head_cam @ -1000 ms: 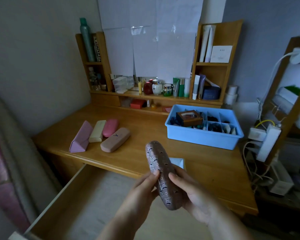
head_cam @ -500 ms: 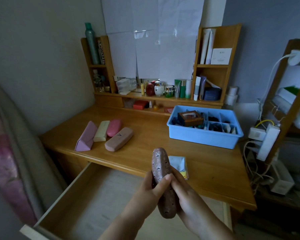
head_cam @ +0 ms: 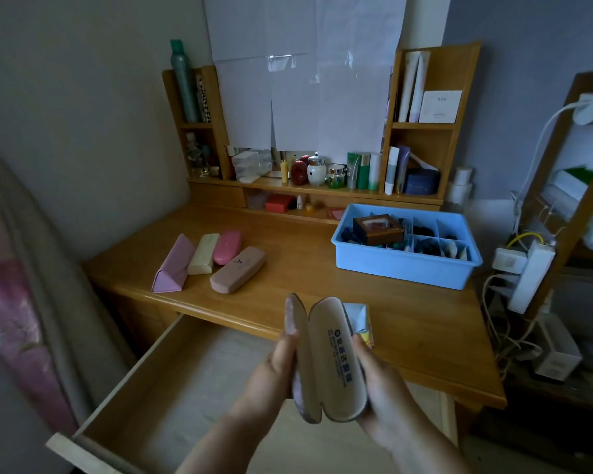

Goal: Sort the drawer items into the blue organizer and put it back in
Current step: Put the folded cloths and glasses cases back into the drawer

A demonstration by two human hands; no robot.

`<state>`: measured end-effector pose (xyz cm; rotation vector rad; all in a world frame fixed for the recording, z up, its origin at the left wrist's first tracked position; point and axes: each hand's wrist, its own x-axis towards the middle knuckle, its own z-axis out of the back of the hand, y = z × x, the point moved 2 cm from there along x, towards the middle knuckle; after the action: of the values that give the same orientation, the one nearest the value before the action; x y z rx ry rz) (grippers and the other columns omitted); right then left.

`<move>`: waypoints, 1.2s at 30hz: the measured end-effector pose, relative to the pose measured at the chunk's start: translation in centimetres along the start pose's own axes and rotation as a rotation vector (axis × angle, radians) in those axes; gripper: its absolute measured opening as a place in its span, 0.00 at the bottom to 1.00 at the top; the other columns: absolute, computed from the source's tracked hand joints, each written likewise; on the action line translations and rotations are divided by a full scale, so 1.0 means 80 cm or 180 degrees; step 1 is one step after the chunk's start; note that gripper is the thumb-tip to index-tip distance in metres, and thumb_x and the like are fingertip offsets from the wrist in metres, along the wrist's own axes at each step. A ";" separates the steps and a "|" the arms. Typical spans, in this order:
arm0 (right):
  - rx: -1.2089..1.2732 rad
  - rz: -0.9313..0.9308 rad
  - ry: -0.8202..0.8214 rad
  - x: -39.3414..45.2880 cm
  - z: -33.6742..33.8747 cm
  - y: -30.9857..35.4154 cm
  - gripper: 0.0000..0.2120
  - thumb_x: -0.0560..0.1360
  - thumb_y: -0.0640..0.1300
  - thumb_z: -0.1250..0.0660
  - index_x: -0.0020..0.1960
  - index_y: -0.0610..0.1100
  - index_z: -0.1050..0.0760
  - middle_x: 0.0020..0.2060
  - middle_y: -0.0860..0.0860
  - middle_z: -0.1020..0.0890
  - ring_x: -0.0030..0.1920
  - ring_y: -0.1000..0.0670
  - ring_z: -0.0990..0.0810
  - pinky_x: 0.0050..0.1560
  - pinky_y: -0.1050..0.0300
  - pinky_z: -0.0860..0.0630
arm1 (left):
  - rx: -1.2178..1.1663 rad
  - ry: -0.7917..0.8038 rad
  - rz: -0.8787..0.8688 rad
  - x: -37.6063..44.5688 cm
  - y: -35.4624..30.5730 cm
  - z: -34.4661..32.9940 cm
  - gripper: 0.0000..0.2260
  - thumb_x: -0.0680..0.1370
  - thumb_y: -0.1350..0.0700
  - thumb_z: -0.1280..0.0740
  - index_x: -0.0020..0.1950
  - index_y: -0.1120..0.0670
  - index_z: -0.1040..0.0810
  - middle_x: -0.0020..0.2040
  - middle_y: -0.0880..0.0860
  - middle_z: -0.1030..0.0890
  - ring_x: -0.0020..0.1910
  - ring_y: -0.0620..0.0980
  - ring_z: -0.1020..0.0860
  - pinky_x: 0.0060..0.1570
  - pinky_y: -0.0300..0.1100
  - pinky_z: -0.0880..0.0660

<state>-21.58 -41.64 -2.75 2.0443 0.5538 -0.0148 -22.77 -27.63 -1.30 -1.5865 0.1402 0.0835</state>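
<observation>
Patterned oval hard-shell glasses case (head_cam: 336, 364): beige lining, dark blue print inside. Blue plastic compartment organizer (head_cam: 404, 265). Honey-yellow wooden desk (head_cam: 298, 289). Lilac triangular folding case (head_cam: 172, 266), cream rectangular case (head_cam: 203, 254), bright pink oval case (head_cam: 227, 247), dusty-pink long case (head_cam: 237, 274) with small dark emblem. Pale-lined open wooden drawer (head_cam: 172, 388).

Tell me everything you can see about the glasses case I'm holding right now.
The glasses case is a hard clamshell, held open like a book above the open drawer, long axis roughly upright. Its outside is brownish with a small pale pattern; the lining looks smooth and beige, with dark blue printed characters along the right half. No glasses show inside. The left hand grips the left shell and the right hand the right shell. It touches nothing else and partly hides a small packet on the desk behind it.
</observation>
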 end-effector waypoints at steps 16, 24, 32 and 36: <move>-0.1408 0.0526 -0.0569 0.064 0.039 -0.004 0.07 0.78 0.46 0.38 0.51 0.54 0.22 0.50 0.54 0.16 0.52 0.53 0.18 0.49 0.61 0.24 | 0.1679 -0.1473 -0.0625 0.056 0.000 0.071 0.17 0.75 0.68 0.38 0.46 0.44 0.23 0.44 0.45 0.19 0.44 0.47 0.20 0.42 0.52 0.19; -0.2991 0.1278 -0.1676 0.091 0.130 0.031 0.12 0.76 0.41 0.34 0.40 0.57 0.23 0.40 0.58 0.18 0.43 0.60 0.20 0.42 0.64 0.26 | 0.2365 -0.1410 -0.0724 0.192 0.007 0.100 0.12 0.77 0.65 0.42 0.50 0.48 0.26 0.44 0.47 0.25 0.45 0.46 0.27 0.34 0.32 0.32; -0.3083 0.1436 -0.1799 0.104 0.148 0.021 0.10 0.73 0.40 0.31 0.39 0.54 0.21 0.38 0.58 0.18 0.44 0.58 0.21 0.42 0.67 0.28 | 0.2345 -0.1110 -0.0646 0.249 0.029 0.103 0.14 0.77 0.63 0.41 0.53 0.44 0.27 0.44 0.41 0.26 0.45 0.43 0.26 0.41 0.39 0.25; -0.3109 0.1026 -0.1749 0.132 0.146 0.042 0.06 0.75 0.44 0.32 0.45 0.56 0.23 0.44 0.56 0.20 0.48 0.54 0.22 0.44 0.62 0.29 | 0.2217 -0.1155 -0.0661 0.245 0.032 0.106 0.21 0.76 0.61 0.37 0.66 0.46 0.32 0.52 0.44 0.27 0.50 0.45 0.27 0.42 0.36 0.29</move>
<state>-8.34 -48.70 -8.51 1.0709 -0.1304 -0.0920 -3.44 -19.93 -6.79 -0.8636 -0.2582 0.1414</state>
